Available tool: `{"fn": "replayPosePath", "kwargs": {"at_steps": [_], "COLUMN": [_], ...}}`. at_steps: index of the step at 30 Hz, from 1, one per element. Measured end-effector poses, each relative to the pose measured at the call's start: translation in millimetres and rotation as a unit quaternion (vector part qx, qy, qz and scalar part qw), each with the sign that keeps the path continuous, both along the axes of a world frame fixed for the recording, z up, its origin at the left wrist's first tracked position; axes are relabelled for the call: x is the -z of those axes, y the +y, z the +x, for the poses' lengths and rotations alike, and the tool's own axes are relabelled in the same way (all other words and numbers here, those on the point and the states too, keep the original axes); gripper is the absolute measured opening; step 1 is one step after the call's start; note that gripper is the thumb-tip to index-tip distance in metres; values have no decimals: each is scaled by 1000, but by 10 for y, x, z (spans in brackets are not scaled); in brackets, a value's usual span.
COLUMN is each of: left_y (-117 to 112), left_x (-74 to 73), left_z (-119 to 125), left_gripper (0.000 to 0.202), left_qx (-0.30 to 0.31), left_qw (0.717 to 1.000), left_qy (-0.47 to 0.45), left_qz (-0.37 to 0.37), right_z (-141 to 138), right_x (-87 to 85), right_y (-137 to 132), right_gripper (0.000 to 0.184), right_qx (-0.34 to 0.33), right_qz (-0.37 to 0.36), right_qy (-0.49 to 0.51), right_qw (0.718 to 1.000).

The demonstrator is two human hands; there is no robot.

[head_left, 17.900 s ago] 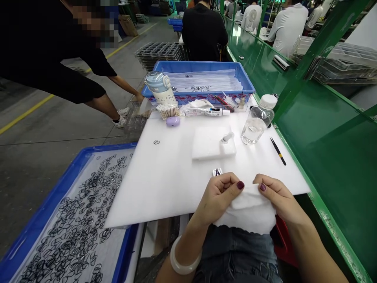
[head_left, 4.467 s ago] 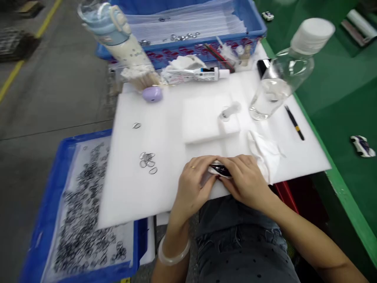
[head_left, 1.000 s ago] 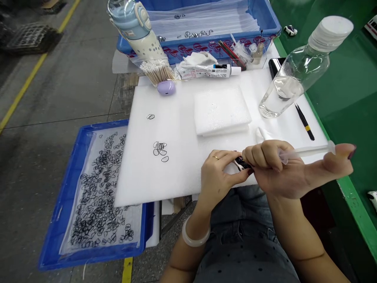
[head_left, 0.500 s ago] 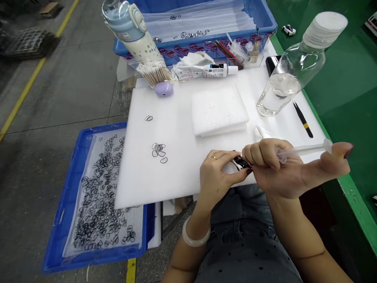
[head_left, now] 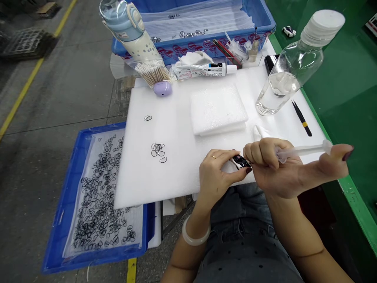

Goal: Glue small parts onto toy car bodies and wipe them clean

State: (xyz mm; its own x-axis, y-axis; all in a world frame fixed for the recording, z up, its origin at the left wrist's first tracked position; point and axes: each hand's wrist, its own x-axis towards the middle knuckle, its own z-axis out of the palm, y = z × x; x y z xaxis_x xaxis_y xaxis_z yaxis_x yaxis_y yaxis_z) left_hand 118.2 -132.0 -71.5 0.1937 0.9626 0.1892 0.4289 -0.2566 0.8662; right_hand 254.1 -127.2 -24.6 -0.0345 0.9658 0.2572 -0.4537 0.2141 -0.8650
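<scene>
My left hand (head_left: 216, 177) pinches a small black-and-white toy car (head_left: 240, 161) between thumb and fingers, close to the front edge of the white foam board (head_left: 173, 177). In my right hand (head_left: 282, 177) is a clear plastic syringe (head_left: 306, 150), with the fingers curled round its barrel and the thumb pressed on the plunger end. The barrel and tip are hidden by the fingers, which meet the car's right side. To the left, several thin black rings (head_left: 158, 148) lie on the board.
A foam block (head_left: 218, 112), a tilted-looking clear bottle (head_left: 278, 88) and tweezers (head_left: 302, 118) are behind my hands. Cotton swabs (head_left: 153, 72), a tube (head_left: 203, 70) and a drinking bottle (head_left: 132, 35) line the back. At lower left, a blue tray (head_left: 59, 220) holds many rings.
The view has shifted very slightly. Both hands keep their grips on the toy car and the syringe, with hardly any visible movement.
</scene>
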Motion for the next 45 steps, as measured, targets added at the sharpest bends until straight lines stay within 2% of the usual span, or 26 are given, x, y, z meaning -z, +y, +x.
{"fn": "replayPosePath", "kwargs": {"at_steps": [2, 5, 7, 9, 10, 12, 15, 18, 22, 25, 27, 30, 33, 36, 39, 41, 45], "left_y": [4, 1, -14, -38, -51, -72, -85, -80, -80, -85, -77, -29, 65, 181, 283, 327, 367], "left_x": [6, 25, 44, 64, 74, 91, 109, 117, 120, 113, 101, 64, -4, -93, -170, -199, -196], "left_z": [0, -15, -33, -51, -58, -65, -62, -55, -55, -77, -98, -113, -94, -74, -85, -101, -95], "left_gripper": [26, 29, 40, 51, 54, 55, 53, 51, 52, 52, 58, 57, 37, 28, 27, 28, 33], "left_qx": [-1, 12, 34, 52, 58, 62, 67, 73, 71, 65, 69, 55, 12, -9, -18, -13, 9], "left_qw": [1000, 1000, 999, 996, 994, 991, 987, 985, 985, 986, 989, 997, 1000, 1000, 998, 998, 997], "left_qy": [3, 17, 34, 60, 74, 100, 120, 133, 138, 140, 119, 44, 2, 24, 55, 67, 75], "left_qz": [-2, 11, 25, 41, 50, 69, 79, 85, 78, 66, 56, 25, 10, 17, 12, 1, -10], "right_z": [6, -7, -63, -162, -217, -310, -370, -385, -367, -150, 121, 587, 890, 920, 829, 803, 884], "right_x": [-89, -339, -479, -514, -489, -380, -193, -106, -159, -272, -326, -286, -108, 83, 181, 188, 131], "right_y": [-41, 26, 237, 563, 741, 1050, 1256, 1198, 1072, 941, 787, 526, 354, 306, 324, 331, 296], "right_gripper": [66, 59, 55, 60, 63, 67, 65, 63, 62, 49, 39, 27, 28, 31, 28, 23, 22], "right_qx": [-9, -40, -39, -27, -30, -51, -50, -25, -18, 14, 77, 184, 244, 220, 175, 171, 175], "right_qz": [9, 40, 110, 159, 137, 35, -77, -79, -61, 10, 42, 14, -59, -103, -112, -108, -106], "right_qy": [-33, -109, -131, -124, -130, -179, -220, -203, -208, -198, -201, -280, -428, -561, -656, -671, -632], "right_qw": [999, 992, 985, 979, 981, 982, 971, 976, 976, 980, 976, 942, 868, 791, 726, 713, 747]}}
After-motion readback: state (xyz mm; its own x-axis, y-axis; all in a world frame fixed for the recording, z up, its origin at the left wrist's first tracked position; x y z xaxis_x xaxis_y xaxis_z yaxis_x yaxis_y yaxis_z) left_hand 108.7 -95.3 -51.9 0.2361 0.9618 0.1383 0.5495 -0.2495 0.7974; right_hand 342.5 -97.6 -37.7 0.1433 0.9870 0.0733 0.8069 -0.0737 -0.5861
